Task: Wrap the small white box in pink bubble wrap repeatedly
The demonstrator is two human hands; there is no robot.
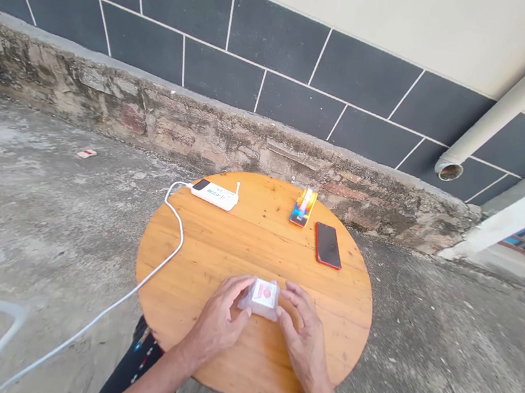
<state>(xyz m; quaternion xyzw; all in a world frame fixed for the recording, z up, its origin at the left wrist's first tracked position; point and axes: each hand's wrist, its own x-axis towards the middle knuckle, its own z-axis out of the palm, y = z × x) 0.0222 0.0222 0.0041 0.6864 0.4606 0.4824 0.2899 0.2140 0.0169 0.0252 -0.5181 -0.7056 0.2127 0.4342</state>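
Box (265, 294), small, white, red-printed, inside translucent plastic wrap (246, 301), toward near edge of round varnished-wood table (220, 243). Left hand (224, 313) and right hand (303, 332) flank it, fingers narrowly spaced; firmness of grip: cannot tell. Far edge: yellow-blue plastic dispenser (300, 214) containing whitish tape roll (306, 199).

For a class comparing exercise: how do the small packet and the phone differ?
Look: the small packet is pale, in clear wrapping, with a pinkish mark on top; the phone has a dark face and red edge. Shape: the small packet is compact and boxy; the phone is long and thin. Place: the small packet is between the hands; the phone lies apart from them. Shared: both show some red or pink.
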